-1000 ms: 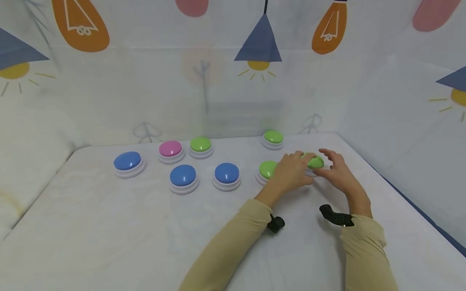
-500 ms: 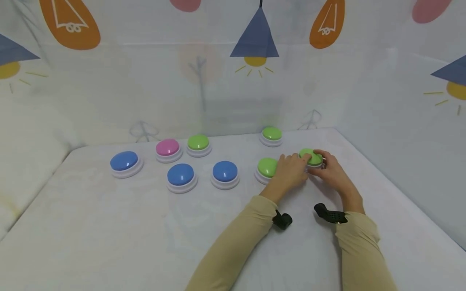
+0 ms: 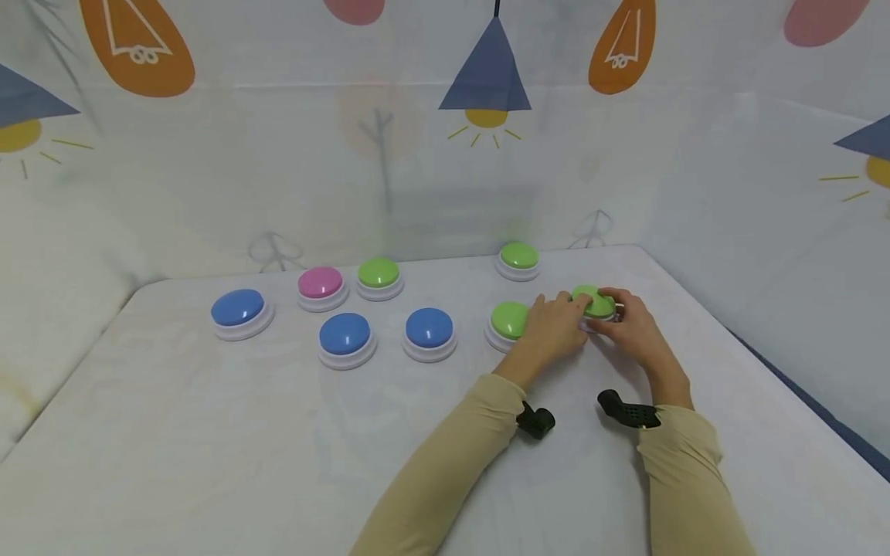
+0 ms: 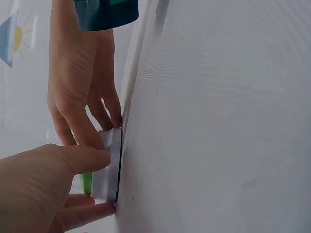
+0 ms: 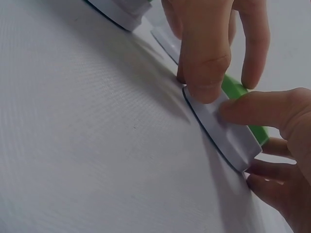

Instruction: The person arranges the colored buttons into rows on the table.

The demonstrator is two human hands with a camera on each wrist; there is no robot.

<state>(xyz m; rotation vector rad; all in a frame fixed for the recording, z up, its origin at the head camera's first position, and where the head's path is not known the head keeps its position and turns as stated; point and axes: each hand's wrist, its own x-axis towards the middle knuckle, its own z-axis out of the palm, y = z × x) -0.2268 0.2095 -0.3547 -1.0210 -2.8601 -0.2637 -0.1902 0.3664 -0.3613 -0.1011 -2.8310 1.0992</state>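
Observation:
A green push button (image 3: 599,303) with a white base stands on the right of the white table, between both hands. My left hand (image 3: 552,328) grips it from the left, index finger near the green top. My right hand (image 3: 634,332) holds the opposite side, its thumb on the near side. In the left wrist view the white base (image 4: 114,167) sits between the two hands, close to the tabletop. The right wrist view has both thumbs on that base (image 5: 245,141). Just left of my left hand is another green button (image 3: 509,320), partly covered.
Further buttons stand on the table (image 3: 208,432): a green one (image 3: 519,256) at the back, another green one (image 3: 378,273), a pink one (image 3: 321,283) and three blue ones, the nearest blue button (image 3: 429,330) in the middle. Printed fabric walls (image 3: 278,154) enclose the back and sides.
One second ago the fingers were spread around the green button. Both hands have since closed in on it, the right hand moving left. From half a second ago to now hardly anything differs.

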